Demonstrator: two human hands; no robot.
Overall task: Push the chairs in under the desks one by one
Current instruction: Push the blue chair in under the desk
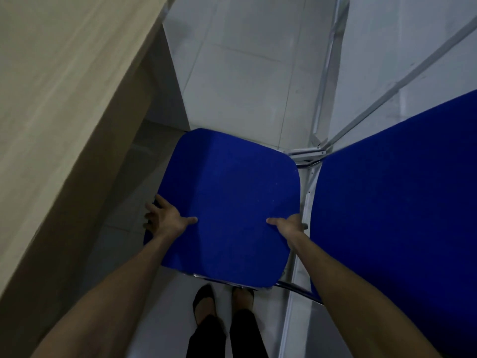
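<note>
A chair with a blue fabric pad (227,200) and a chrome frame stands in front of me, seen from above. My left hand (165,219) grips the pad's left edge, thumb on top and fingers wrapped underneath. On the pad's right edge my right hand (287,226) holds the same way. A light wooden desk (56,107) fills the left of the view, its edge running diagonally. The chair's far left corner sits just at the dark opening under the desk.
A large blue panel (397,215) with a grey metal frame (320,148) stands close on the right, almost touching the chair. Pale floor tiles (237,73) stretch ahead. My feet in dark shoes (204,302) stand just behind the chair.
</note>
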